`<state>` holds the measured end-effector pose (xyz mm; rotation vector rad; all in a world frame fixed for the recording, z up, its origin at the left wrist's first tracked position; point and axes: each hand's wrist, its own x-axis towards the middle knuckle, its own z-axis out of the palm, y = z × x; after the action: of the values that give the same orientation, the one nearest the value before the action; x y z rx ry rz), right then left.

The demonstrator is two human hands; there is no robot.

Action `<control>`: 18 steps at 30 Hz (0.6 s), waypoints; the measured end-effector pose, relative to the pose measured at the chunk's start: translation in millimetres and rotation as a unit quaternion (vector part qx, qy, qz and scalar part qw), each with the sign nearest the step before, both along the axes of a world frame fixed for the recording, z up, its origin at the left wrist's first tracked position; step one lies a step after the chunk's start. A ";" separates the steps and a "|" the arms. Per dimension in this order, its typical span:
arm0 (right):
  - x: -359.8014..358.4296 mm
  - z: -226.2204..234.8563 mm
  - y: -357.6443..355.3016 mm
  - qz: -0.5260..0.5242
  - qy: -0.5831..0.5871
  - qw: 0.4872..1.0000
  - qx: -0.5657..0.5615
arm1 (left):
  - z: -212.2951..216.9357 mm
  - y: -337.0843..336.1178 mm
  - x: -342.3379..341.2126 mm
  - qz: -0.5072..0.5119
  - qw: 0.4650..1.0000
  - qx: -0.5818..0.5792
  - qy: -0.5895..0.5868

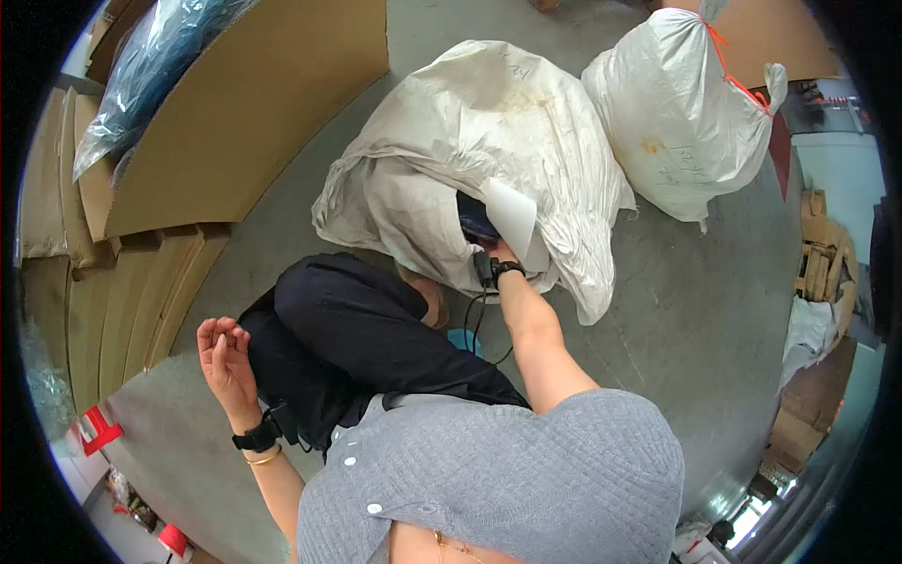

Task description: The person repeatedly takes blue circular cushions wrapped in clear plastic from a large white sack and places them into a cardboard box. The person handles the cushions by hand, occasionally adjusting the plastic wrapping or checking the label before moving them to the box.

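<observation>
A large white woven sack point(489, 113) lies on the floor in front of me, its mouth gaping on the near side. My right hand point(500, 252) reaches into that opening; its fingers are hidden by the sack's edge, so I cannot see what they touch. Just beyond it, a dark blue item point(476, 218) shows inside, with a white sheet point(511, 216) sticking out beside it. Off to the left, my left hand point(226, 365) is raised beside my knee, fingers loosely curled and holding nothing. A black band with a small device point(485, 270) and cable sits at my right wrist.
A second white sack point(686, 122), tied with orange cord, stands at the far right. Tall cardboard point(254, 113) and stacked flat boxes point(141, 301) line the left, with a clear plastic-wrapped bundle point(160, 75) above. Cardboard pieces point(822, 263) lie along the right edge.
</observation>
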<state>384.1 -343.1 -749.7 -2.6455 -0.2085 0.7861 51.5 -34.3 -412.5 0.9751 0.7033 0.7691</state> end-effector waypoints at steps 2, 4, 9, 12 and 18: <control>-1.9 17.4 1.8 -0.001 0.006 1.000 -0.016 | -1.2 0.3 -2.0 -0.003 1.000 0.003 -0.007; -4.2 36.3 3.1 -0.009 0.007 1.000 -0.015 | -3.1 2.0 -5.5 -0.016 1.000 0.002 -0.016; -8.5 21.9 -24.4 -0.020 -0.027 0.986 0.161 | 1.0 0.4 5.1 -0.026 0.999 -0.005 -0.018; -14.6 4.8 -32.3 -0.196 0.063 0.840 0.501 | -0.1 -0.9 9.8 -0.045 0.999 -0.007 -0.024; -40.7 111.5 -20.7 -0.595 0.312 0.368 0.643 | -8.3 -3.6 16.2 -0.054 0.998 0.010 -0.020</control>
<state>343.4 -363.8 -638.2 -0.3828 0.8603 0.4990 67.7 -38.0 -420.8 1.0045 0.6050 0.7000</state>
